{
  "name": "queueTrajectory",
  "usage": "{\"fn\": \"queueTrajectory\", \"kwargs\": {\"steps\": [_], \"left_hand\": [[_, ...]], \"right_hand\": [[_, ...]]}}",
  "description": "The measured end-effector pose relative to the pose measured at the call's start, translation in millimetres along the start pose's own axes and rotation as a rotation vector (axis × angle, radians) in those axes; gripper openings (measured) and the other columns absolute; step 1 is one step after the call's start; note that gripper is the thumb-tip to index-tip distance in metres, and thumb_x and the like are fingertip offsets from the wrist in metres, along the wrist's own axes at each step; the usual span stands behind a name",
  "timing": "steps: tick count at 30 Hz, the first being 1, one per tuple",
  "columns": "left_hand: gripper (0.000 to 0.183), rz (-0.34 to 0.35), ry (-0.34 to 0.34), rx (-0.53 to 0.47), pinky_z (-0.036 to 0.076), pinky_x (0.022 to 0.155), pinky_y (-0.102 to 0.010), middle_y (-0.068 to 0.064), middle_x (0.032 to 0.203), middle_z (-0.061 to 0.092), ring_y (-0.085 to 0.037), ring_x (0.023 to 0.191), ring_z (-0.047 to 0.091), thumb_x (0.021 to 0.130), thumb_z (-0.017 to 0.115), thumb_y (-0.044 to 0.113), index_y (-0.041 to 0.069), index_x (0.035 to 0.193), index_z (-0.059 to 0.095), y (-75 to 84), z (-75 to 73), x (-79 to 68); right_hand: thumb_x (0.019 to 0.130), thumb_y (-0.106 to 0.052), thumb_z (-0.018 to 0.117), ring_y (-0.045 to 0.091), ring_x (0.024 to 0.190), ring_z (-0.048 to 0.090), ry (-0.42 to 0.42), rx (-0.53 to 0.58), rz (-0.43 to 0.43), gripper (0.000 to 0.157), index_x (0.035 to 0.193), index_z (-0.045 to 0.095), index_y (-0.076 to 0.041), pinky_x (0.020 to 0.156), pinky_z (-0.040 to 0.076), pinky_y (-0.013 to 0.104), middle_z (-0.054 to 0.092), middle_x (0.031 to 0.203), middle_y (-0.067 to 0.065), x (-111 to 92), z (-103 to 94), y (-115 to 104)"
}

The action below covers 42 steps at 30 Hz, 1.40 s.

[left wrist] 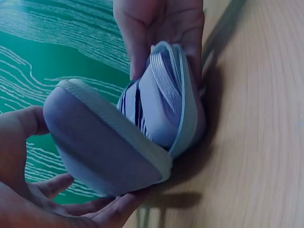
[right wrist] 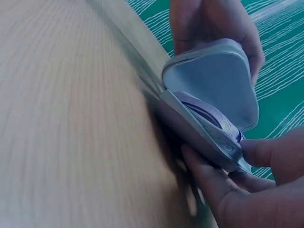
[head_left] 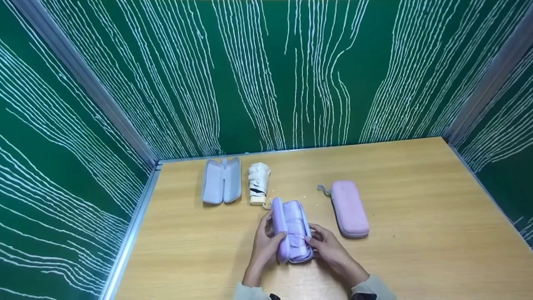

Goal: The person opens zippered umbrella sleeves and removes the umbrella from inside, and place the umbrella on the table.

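Note:
A purple hard case (head_left: 280, 246) stands partly unfolded between both hands, just above or on the table's near middle. Inside its right half lies a folded purple umbrella (head_left: 295, 227), its strap showing in the left wrist view. My left hand (head_left: 265, 243) grips the case's left half, thumb over the edge and fingers along the outer shell (left wrist: 102, 142). On the other side, my right hand (head_left: 333, 250) pinches the rim of the half that bears the umbrella. The right wrist view shows its thumb at the zip edge and fingers beneath, with the pale lining (right wrist: 213, 85) facing up.
An unfolded grey case (head_left: 212, 187) lies at the table's far left. Beside it rests a cream folded umbrella (head_left: 258, 183). To the right lies a closed pink case (head_left: 350, 208) with a strap. Green line-patterned panels (head_left: 291, 75) wall in the wooden table (head_left: 416, 200).

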<state>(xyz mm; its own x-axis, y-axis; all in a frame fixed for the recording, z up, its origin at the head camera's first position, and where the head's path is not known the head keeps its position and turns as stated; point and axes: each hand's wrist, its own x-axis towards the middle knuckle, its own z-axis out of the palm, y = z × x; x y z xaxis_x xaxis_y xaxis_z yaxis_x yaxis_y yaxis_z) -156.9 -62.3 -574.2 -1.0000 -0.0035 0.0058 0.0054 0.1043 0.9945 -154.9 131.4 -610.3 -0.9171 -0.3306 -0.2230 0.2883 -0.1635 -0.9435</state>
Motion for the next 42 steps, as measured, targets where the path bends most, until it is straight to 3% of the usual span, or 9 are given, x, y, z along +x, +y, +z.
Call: {"fn": "queueTrajectory", "kwargs": {"steps": [6,11,23,30,34,37,42], "left_hand": [[0.071,0.048,-0.018,-0.024,0.043,0.094,-0.047,-0.027,0.130,0.046,-0.041,0.116,0.047,0.070,0.061,-0.009,-0.005,0.136,0.037,12.2,-10.0,-4.9],[0.065,0.020,0.007,0.000,0.044,0.093,-0.045,-0.028,0.127,0.049,-0.039,0.113,0.050,0.072,0.058,-0.008,-0.007,0.134,0.039,22.2,-19.0,-9.4],[0.058,-0.040,0.082,-0.005,0.050,0.084,-0.038,-0.031,0.119,0.054,-0.043,0.103,0.055,0.075,0.055,-0.008,-0.006,0.132,0.044,19.0,-33.2,-11.5],[0.053,-0.040,0.086,0.001,0.049,0.085,-0.040,-0.032,0.114,0.057,-0.044,0.102,0.056,0.077,0.052,-0.009,-0.010,0.129,0.045,19.9,-36.2,-13.1],[0.050,-0.054,0.088,0.019,0.049,0.084,-0.040,-0.031,0.113,0.057,-0.042,0.102,0.056,0.078,0.051,-0.009,-0.009,0.128,0.046,18.2,-38.3,-11.9],[0.049,-0.068,0.089,0.014,0.049,0.085,-0.042,-0.031,0.111,0.058,-0.042,0.102,0.056,0.080,0.052,-0.008,-0.009,0.129,0.046,11.1,-40.8,-9.4],[0.046,-0.074,0.108,0.052,0.049,0.085,-0.042,-0.027,0.108,0.061,-0.036,0.101,0.059,0.083,0.054,-0.004,-0.005,0.129,0.048,-10.7,-43.9,-4.2]], "right_hand": [[0.093,-0.004,0.049,0.027,0.088,0.063,0.020,-0.056,-0.007,0.053,0.141,0.027,0.004,0.073,0.053,0.041,0.056,0.117,0.022,0,0.9,-2],[0.093,-0.004,0.050,0.026,0.089,0.062,0.021,-0.061,-0.010,0.053,0.140,0.028,0.004,0.074,0.053,0.041,0.056,0.117,0.022,-1,1.0,-3],[0.091,0.001,0.050,0.025,0.087,0.060,0.075,-0.178,-0.086,0.048,0.136,0.035,0.008,0.070,0.054,0.041,0.057,0.107,0.022,-1,-0.2,-4],[0.084,0.007,0.057,0.023,0.082,0.061,0.213,-0.489,-0.231,0.045,0.128,0.046,0.008,0.066,0.053,0.028,0.061,0.097,0.017,-2,2.4,-4],[0.080,0.005,0.063,0.027,0.095,0.058,0.312,-0.684,-0.289,0.051,0.129,0.047,0.005,0.080,0.050,0.038,0.055,0.106,0.016,-6,8.9,-6],[0.077,-0.002,0.068,0.031,0.109,0.051,0.348,-0.836,-0.334,0.059,0.131,0.046,0.004,0.096,0.040,0.046,0.050,0.117,0.019,-8,17.0,-7],[0.072,-0.015,0.075,0.039,0.117,0.042,0.363,-1.034,-0.374,0.070,0.134,0.045,0.000,0.097,0.038,0.051,0.043,0.128,0.024,-10,33.7,-6]]}}
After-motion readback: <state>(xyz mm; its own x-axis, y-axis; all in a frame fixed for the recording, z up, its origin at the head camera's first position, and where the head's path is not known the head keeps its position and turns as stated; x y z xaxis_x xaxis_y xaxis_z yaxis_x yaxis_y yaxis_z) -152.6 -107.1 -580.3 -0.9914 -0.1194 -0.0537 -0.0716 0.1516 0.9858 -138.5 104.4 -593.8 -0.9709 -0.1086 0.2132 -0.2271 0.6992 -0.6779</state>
